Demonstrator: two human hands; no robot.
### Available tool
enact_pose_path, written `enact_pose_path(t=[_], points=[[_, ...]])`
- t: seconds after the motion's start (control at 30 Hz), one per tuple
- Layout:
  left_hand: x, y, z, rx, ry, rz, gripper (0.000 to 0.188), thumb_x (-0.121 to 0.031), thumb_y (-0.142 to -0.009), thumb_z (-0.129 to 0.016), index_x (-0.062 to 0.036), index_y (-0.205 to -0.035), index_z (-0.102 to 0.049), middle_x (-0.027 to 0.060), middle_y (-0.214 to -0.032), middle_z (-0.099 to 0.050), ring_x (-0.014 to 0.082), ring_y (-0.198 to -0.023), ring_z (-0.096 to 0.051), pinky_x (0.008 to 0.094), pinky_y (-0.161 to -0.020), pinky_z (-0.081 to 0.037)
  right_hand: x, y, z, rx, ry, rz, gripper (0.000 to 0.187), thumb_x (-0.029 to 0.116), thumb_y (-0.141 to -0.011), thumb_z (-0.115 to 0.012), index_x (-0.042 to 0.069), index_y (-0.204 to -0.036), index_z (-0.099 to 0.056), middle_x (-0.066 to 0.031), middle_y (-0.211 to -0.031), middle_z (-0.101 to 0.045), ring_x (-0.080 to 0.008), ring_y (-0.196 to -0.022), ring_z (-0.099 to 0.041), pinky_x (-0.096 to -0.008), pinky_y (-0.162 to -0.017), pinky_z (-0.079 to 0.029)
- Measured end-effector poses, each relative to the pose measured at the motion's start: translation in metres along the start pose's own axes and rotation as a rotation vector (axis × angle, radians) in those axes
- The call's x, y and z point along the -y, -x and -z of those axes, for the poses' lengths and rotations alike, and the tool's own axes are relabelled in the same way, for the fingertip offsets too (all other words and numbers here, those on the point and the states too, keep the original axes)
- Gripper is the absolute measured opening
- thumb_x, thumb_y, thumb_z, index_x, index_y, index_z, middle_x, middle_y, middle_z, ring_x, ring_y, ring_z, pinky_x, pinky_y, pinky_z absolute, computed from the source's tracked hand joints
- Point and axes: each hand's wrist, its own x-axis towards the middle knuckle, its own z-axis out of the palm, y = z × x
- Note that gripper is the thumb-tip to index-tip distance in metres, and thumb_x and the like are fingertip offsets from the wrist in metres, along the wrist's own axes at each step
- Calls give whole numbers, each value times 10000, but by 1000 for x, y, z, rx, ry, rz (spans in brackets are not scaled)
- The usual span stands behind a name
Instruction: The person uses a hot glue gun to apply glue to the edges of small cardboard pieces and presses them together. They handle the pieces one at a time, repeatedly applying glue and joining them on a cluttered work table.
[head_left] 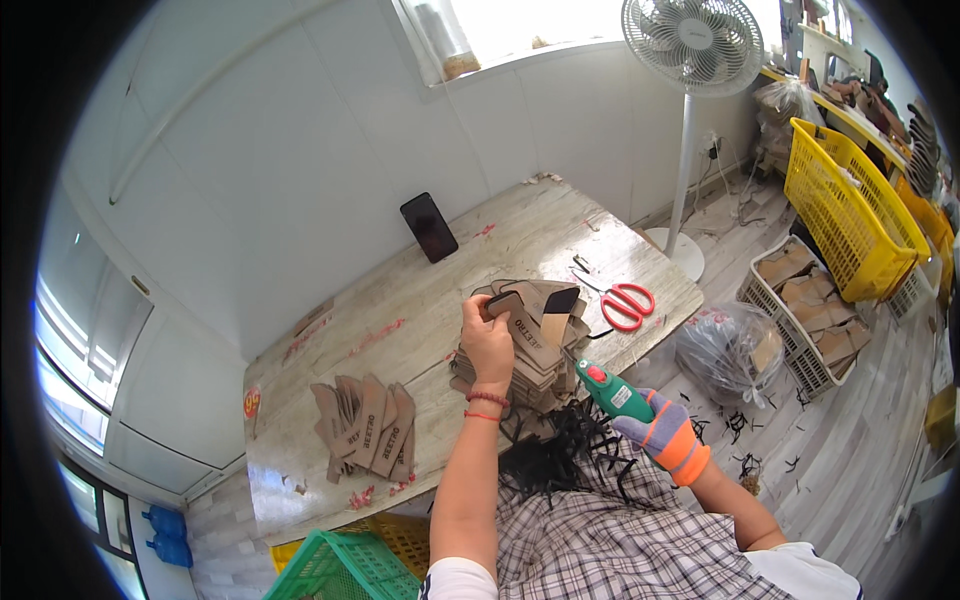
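My left hand (487, 345), bare with red bracelets at the wrist, pinches a flat brown printed piece (533, 340) with a dark end. That piece lies over a stack of similar brown pieces (537, 385) near the table's front edge. In an orange and purple glove, my right hand (662, 437) is wrapped round a green handheld power tool (617, 395) with a red button. The tool's narrow tip points at the stack's right side. Whether the tip touches the stack I cannot tell. Black trimmed strips (560, 455) lie heaped on my checked apron (590, 535).
Red-handled scissors (627, 306) lie right of the stack, and a phone (430, 228) leans at the wall. More brown pieces (370, 430) lie left on the table (290, 400). A green basket (345, 565), fan (692, 45), yellow crate (850, 205) and plastic bag (728, 350) surround the table.
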Motion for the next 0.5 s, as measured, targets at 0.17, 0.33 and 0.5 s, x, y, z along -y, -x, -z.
enact_pose_path(t=[0.17,0.33,0.5], points=[[-40,19,17,-22,643,180,56,35,-837,-645,-13,-863,-632,10,-794,-639,82,-726,-580,222,-675,-475,10,-5,-4,-94,15,76,491,244,-794,-765,-10,-1167,-572,0,-807,-643,-41,-635,-546,-211,-551,-444],[-43,32,28,55,758,326,107,-13,-860,-647,1,-966,-645,29,-854,-660,81,-731,-589,219,-659,-476,15,-4,-10,-72,52,119,520,269,-772,-785,-16,-1155,-578,-24,-857,-662,-47,-708,-574,-222,-627,-482],[21,23,19,-21,103,45,224,-56,-835,-663,10,-1048,-639,93,-977,-649,195,-849,-609,309,-741,-486,6,-4,-11,-43,3,39,521,277,-759,-800,-16,-1134,-589,-38,-875,-671,-54,-739,-589,-231,-657,-502]])
